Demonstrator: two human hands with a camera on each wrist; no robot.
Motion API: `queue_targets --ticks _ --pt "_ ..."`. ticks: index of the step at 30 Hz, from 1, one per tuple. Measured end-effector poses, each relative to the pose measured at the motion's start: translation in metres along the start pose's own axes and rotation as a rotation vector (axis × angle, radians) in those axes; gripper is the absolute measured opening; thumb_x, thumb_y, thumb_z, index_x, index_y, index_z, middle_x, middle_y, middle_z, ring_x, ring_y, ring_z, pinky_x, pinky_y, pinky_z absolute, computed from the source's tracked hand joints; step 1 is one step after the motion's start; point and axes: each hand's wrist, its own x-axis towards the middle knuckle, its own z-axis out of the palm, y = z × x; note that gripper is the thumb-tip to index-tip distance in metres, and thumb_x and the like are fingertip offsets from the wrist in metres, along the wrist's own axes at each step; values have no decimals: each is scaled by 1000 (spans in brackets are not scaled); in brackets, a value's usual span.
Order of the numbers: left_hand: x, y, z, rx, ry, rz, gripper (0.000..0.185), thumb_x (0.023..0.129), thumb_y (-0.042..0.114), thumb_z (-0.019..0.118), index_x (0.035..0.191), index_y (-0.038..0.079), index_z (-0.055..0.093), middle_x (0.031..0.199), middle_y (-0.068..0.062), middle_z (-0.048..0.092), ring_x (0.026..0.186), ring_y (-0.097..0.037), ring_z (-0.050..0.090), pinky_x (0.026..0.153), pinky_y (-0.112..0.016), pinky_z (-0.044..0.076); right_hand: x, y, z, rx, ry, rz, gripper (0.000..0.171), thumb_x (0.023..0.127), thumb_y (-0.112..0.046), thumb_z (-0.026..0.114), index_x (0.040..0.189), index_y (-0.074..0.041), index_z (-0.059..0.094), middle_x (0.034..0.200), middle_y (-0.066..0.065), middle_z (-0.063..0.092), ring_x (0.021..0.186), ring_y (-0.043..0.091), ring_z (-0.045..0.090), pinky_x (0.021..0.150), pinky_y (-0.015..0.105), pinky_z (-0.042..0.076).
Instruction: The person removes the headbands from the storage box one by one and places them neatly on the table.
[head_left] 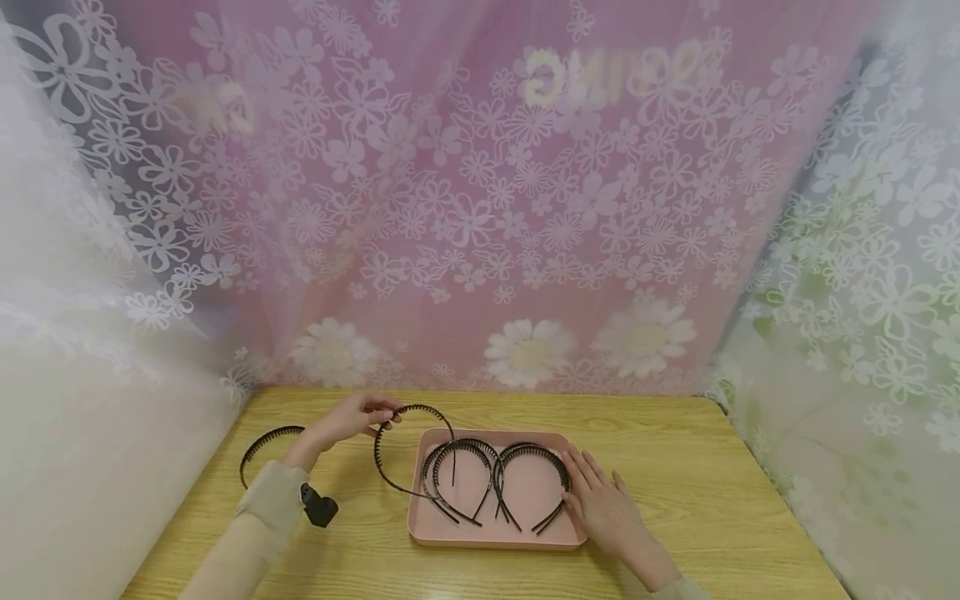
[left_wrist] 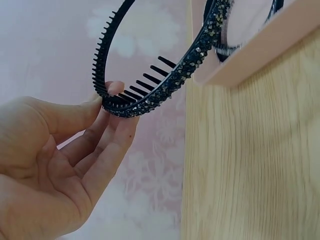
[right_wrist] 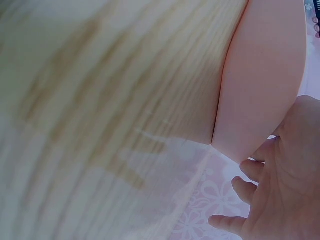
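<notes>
My left hand pinches a black toothed headband between thumb and fingers, left of a pink tray. The held headband's lower end reaches over the tray's left rim. The left wrist view shows dark, glittering stones on the band and long comb teeth inside it. Several more black headbands lie overlapping in the tray. Against the tray's right side rests my right hand, its fingers mostly straight along the rim. In the right wrist view the fingers lie partly behind the tray wall.
Another black headband lies on the wooden table at the left, partly hidden by my left arm. A black device is strapped to the left wrist. Floral curtains hang behind the table and at both sides.
</notes>
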Motion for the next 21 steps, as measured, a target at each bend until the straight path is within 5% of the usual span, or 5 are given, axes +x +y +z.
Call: queue_targets --ticks 21 --pt "-20 -42 -40 53 109 -93 31 106 3 48 134 -9 58 122 -27 65 110 -45 62 86 -50 57 0 -1 -3 -2 -44 22 60 103 -29 59 155 -5 41 160 14 39 144 37 41 102 71 39"
